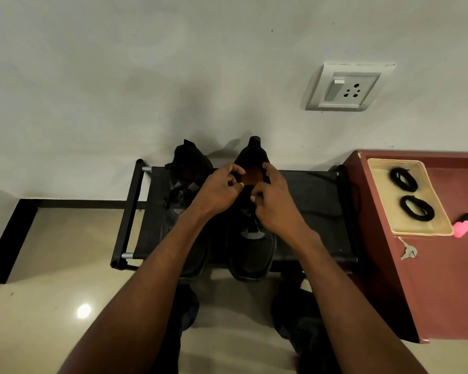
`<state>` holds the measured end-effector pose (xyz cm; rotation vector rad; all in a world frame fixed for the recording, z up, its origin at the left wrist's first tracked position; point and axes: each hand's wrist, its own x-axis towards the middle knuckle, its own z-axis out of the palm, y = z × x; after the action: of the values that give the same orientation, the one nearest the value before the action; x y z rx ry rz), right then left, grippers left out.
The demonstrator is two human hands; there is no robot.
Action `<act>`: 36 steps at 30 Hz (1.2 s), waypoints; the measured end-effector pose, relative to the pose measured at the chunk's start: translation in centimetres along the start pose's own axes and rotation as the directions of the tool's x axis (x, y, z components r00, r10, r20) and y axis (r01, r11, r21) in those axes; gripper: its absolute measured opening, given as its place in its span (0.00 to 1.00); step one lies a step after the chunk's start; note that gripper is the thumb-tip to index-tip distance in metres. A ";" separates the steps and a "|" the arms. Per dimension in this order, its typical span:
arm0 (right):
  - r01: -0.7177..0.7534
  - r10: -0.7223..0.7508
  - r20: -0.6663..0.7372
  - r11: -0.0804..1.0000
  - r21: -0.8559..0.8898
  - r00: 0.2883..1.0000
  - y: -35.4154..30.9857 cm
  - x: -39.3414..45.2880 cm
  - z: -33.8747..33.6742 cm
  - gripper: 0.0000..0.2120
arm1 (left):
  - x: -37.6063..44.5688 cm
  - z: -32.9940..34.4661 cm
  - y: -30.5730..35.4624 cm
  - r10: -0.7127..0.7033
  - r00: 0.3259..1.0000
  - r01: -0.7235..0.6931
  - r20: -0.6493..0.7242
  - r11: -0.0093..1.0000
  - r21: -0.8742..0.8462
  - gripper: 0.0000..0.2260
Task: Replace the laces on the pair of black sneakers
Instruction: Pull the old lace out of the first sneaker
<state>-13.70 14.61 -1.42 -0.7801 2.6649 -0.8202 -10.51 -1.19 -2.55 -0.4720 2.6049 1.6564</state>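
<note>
Right black sneaker (251, 247): matte knit upper, rounded toe, tan insole showing in the oval mouth; sits on a black fabric-topped shoe rack (316, 201) against the wall. Left hand (219, 188) and right hand (274, 201) work at its throat, fingers curled and pinching the dark lace; exact hold hard to make out. Second sneaker (185, 171) just beside it, laces loose. On the maroon cabinet (443, 279), a shallow cream tray (441, 230) carries two coiled black laces (403, 179). Pink lighter-like object (465, 225) and metal keys (408, 251) lie near.
</note>
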 end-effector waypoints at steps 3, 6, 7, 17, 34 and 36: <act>-0.055 0.121 -0.278 0.971 0.233 0.953 -0.4 -0.2 -0.8 0.06 | -0.1 -0.2 0.0 0.002 1.000 -0.002 -0.018 1.000 0.021 0.13; -0.018 0.170 -0.448 0.946 0.324 0.878 0.7 0.0 -2.3 0.08 | -0.3 -0.3 0.0 -0.006 1.000 0.005 -0.028 1.000 -0.017 0.12; -0.021 0.154 -0.437 0.956 0.293 0.886 1.0 -0.2 -2.6 0.07 | -0.3 -0.2 0.1 -0.007 1.000 0.006 -0.022 1.000 -0.027 0.11; 0.035 -0.038 -0.042 0.996 -0.087 0.998 -0.1 0.2 1.1 0.09 | 0.3 0.4 0.2 0.008 0.999 -0.008 -0.049 1.000 -0.003 0.08; -0.016 0.064 -0.255 0.982 0.188 0.965 0.2 0.3 0.4 0.14 | 0.1 0.3 0.3 -0.019 0.999 0.014 -0.042 0.994 -0.113 0.09; 0.028 -0.028 -0.128 1.000 -0.004 0.991 0.0 0.1 0.8 0.14 | 0.1 0.3 0.4 -0.022 0.999 0.016 -0.045 0.993 -0.117 0.09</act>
<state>-13.51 14.19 -2.06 -0.7925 2.7726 -0.9034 -10.74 -0.82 -2.31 -0.5439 2.5364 1.8206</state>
